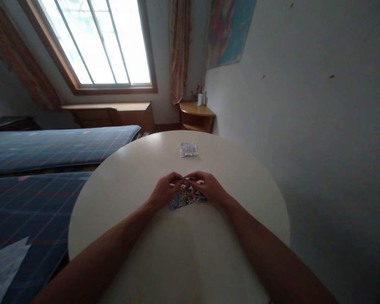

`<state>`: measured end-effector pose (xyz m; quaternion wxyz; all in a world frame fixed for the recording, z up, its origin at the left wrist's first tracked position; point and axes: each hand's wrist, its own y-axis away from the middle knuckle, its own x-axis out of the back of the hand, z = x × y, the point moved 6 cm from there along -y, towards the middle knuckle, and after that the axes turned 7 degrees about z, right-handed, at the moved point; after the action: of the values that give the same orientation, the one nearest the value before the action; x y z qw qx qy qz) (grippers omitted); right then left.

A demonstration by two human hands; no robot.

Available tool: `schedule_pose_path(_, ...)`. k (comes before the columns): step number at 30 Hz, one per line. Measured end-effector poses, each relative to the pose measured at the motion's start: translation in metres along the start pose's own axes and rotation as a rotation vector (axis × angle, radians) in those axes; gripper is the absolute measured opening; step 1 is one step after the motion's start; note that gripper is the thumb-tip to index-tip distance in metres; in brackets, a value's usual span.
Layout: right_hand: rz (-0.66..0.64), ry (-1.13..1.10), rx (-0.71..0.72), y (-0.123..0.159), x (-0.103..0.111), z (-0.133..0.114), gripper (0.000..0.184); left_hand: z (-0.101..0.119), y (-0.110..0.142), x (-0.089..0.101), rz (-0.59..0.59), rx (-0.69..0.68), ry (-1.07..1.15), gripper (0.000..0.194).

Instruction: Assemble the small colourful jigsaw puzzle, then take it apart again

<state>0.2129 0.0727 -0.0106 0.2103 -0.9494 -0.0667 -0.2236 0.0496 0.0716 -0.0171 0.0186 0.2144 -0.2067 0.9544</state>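
Note:
A partly assembled, many-coloured jigsaw puzzle lies on the round white table, its upper edge uneven. My left hand is closed at that upper edge, thumb and fingers pinching small dark puzzle pieces. From the other side my right hand pinches at the same spot, its fingertips almost meeting those of the left. The fingers cover part of the pieces, so their exact fit cannot be made out. Farther back on the table lies a small printed picture, apart from both hands.
Left of the table are beds with blue plaid mattresses, and a printed sheet lies on the nearer one. A wooden desk stands under the window. A corner shelf and a white wall border the right side.

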Motion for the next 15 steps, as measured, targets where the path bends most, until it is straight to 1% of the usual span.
schedule_pose_path(3, -0.019, -0.048, -0.004, 0.0014, -0.0028, -0.0007, 0.033, -0.0005, 0.0002, -0.0013, -0.007, 0.007, 0.033, 0.015)
schedule_pose_path(6, -0.038, -0.083, -0.02, 0.0025, -0.0046, -0.0012, 0.036, -0.0012, 0.0003, -0.0012, -0.001, 0.002, 0.007, 0.015)
schedule_pose_path(8, -0.041, -0.089, -0.025, 0.0023, -0.0049, -0.001, 0.034, -0.0017, 0.0002, -0.0005, 0.004, -0.01, -0.067, 0.016)
schedule_pose_path(12, -0.019, -0.03, -0.025, 0.0003, -0.0027, 0.0013, 0.022, -0.0035, -0.0011, 0.0017, 0.007, -0.026, -0.201, 0.02)
schedule_pose_path(15, -0.033, 0.002, -0.032, -0.0003, -0.0016, 0.003, 0.022, -0.004, -0.0026, 0.0023, -0.006, -0.059, -0.295, 0.018)
